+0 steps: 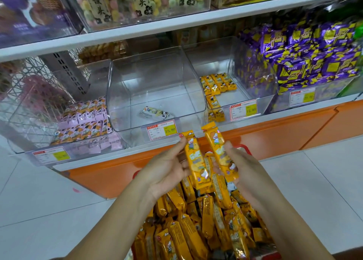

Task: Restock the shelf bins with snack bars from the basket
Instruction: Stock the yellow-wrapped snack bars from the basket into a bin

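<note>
We hold two yellow snack bars, one in each hand, over the far end of the basket [246, 148] and just below the front edge of the lower shelf [102, 158]. Our left hand [167, 169] lies palm up, its fingers [183, 166] curled behind the left bar [194, 161] and the thumb reaching up along the bar's side, so the bar is pinched nearly upright. Our right hand [248, 169] grips the right bar [220, 151] in the same way, with the fingers wrapped round its lower half and the thumb pressed against its edge. The two bars stand close beside each other, tops leaning a little to the left, and we cannot tell whether they touch. Under our wrists the red-rimmed basket is filled with a heap of bars [196, 230] in the same yellow wrapper. On the shelf, straight ahead, the clear middle bin [157, 79] holds a lone bar [156, 112] near its front wall, above a price tag [162, 130] on the shelf's front edge. The right bin [231, 63] beside it has a few small yellow packets [218, 83] along its left wall. The left bin [25, 112] carries pink and yellow packets [86, 122], and toward the shelf's right end sit purple packs [314, 59].
</note>
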Demonstrator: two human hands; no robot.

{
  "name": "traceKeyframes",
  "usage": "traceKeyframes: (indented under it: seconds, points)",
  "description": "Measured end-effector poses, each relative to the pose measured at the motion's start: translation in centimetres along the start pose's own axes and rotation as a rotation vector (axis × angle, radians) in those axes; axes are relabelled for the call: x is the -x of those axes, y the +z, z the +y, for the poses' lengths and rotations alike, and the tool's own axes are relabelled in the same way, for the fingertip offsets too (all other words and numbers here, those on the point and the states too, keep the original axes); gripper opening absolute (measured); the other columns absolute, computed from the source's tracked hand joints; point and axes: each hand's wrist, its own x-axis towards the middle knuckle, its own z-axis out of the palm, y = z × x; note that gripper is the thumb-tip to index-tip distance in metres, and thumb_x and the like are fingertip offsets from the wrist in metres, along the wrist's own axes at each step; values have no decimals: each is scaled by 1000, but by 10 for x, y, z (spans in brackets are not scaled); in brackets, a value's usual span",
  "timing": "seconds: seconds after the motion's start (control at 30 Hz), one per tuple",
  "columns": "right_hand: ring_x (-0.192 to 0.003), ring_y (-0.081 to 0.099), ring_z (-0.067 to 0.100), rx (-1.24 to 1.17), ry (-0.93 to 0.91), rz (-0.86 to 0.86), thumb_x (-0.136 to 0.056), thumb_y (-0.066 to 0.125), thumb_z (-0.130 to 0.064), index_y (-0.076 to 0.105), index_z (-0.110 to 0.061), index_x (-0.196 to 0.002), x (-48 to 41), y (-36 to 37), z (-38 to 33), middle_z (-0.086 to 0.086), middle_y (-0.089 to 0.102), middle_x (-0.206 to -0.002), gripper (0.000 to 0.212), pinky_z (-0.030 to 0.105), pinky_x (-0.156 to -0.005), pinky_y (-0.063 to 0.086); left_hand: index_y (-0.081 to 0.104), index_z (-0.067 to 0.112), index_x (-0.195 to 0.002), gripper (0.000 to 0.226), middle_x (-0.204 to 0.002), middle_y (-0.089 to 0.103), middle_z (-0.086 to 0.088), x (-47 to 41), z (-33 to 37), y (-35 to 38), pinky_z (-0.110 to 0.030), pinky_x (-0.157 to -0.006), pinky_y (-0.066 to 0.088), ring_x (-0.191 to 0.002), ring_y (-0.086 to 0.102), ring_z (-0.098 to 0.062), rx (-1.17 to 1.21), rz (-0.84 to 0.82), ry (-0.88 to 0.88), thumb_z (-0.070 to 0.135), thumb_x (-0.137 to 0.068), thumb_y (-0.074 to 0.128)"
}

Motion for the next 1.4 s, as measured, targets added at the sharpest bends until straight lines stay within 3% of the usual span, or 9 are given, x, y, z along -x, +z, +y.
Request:
traceKeyframes:
  seconds: [0.1,0.33,0.5,0.63,0.77,0.9,0.97,1.13,1.4]
  points:
    - [-103,58,-1,321,-254,79,-94,42,-47,56,-38,-111,2,16,-5,-23,61,-101,23,15,-86,42,68,9,-102,34,-104,70,-17,3,1,8,-41,-75,59,-91,70,-27,25,-72,7,33,-80,56]
    - [-103,38,-27,752,-568,11,-82,61,-59,37,-45,-136,1,27,-14,-25,40,-117,62,-5,-79,33,62,-1,-113,40,-112,64,-19,1,8,12,-42,-85,56,-101,63,-29,45,-9,176,22,-80,62]
    - [-94,49,-4,817,-687,130,-75,74,-42,45,-33,-134,-10,24,-31,-15,44,-110,66,2,-73,38,62,3,-113,37,-111,69,-13,3,20,23,-32,-90,54,-105,66,-23,-60,-74,246,14,-77,60]
    - [-82,60,0,615,-669,173,-80,70,-33,50,-38,-109,-26,4,-82,-10,62,-99,36,16,-70,49,67,21,-111,23,-114,69,8,-1,39,13,-24,-99,44,-111,60,-5,-754,228,552,18,-88,63]
    - [-111,55,25,941,-413,286,-80,66,-43,37,-18,-140,-84,-18,-135,9,53,-128,71,35,-88,44,59,20,-126,33,-131,56,4,-5,48,-6,-13,-94,30,-118,49,-7,-1415,510,716,21,-92,58]
    - [-100,52,28,1327,-29,138,-93,56,-35,42,5,-134,-137,-9,-157,21,52,-123,59,29,-76,39,50,15,-135,43,-139,50,-4,-15,47,-15,-27,-103,34,-128,45,-21,-1550,488,599,22,-93,56]
    - [-85,50,24,1500,26,48,-99,43,-34,58,2,-103,-153,-3,-155,23,51,-113,39,28,-70,38,47,16,-138,45,-140,48,-4,-21,47,-18,-27,-103,35,-128,44,-20,-1574,475,587,23,-94,55]
    - [-91,43,24,1768,148,-64,-97,44,-22,54,-10,-93,-183,-2,-136,12,51,-95,16,30,-78,36,45,20,-139,46,-141,48,0,-27,46,-24,-23,-101,35,-129,43,-17,-1608,466,601,25,-94,55]
    - [-114,55,26,1746,154,-99,-102,41,-32,49,-3,-131,-175,-1,-135,14,53,-131,41,33,-90,44,42,22,-141,49,-143,45,0,-29,42,-28,-25,-104,34,-132,41,-19,-1644,466,628,27,-94,55]
